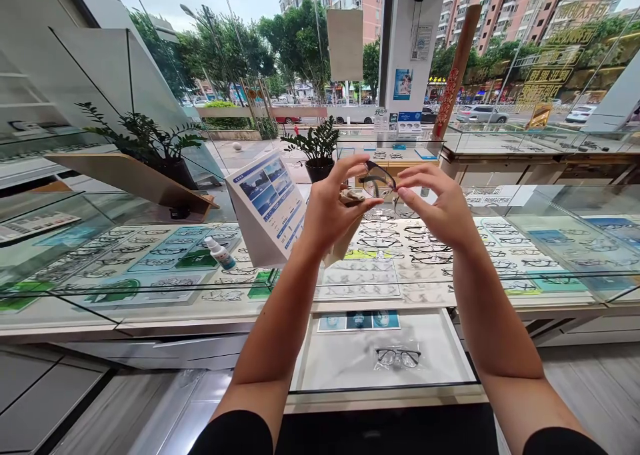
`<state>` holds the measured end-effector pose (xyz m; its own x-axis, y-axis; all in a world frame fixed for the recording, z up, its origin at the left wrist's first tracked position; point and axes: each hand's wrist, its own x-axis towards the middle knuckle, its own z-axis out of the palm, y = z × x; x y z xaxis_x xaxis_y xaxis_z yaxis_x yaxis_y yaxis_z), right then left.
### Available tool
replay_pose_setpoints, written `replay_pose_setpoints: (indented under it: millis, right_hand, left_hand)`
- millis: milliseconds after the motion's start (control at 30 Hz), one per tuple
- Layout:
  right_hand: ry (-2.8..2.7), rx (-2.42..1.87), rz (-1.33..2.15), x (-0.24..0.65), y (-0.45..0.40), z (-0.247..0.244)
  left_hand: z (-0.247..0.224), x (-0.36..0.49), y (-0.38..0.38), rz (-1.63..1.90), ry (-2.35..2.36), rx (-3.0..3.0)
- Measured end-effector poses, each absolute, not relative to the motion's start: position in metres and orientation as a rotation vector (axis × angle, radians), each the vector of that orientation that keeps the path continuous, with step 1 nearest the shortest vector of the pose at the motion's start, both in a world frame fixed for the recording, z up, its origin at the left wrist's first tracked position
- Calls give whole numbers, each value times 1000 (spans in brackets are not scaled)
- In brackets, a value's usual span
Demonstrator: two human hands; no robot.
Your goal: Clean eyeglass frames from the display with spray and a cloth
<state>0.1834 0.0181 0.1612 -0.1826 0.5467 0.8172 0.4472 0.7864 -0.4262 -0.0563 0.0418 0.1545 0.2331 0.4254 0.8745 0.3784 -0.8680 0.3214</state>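
A pair of dark-rimmed eyeglasses [383, 174] is held up in front of me, above the glass counter. My left hand [327, 208] has its thumb and fingers closed around one lens. A small beige cloth [353, 196] is bunched between those fingers, near the lens. With thumb and fingertips, my right hand [440, 208] pinches the frame at its right side. Parts of the eyeglasses are hidden behind my fingers.
Below, an open white drawer [345, 368] contains another pair of glasses [399, 357] in clear plastic. Many frames lie under the glass counter [165, 288]. On top stand a spray bottle [220, 253], a printed sign [270, 205] and a potted plant [319, 152].
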Motion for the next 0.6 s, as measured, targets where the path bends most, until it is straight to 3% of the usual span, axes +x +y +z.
replay_pose_setpoints:
  millis: [333, 600]
  right_hand:
    - [-1895, -665, 805, 190, 22, 163]
    - [-1857, -645, 914, 189, 24, 162]
  left_hand:
    - [164, -68, 31, 1538, 632, 2432]
    - [163, -68, 36, 1415, 568, 2305]
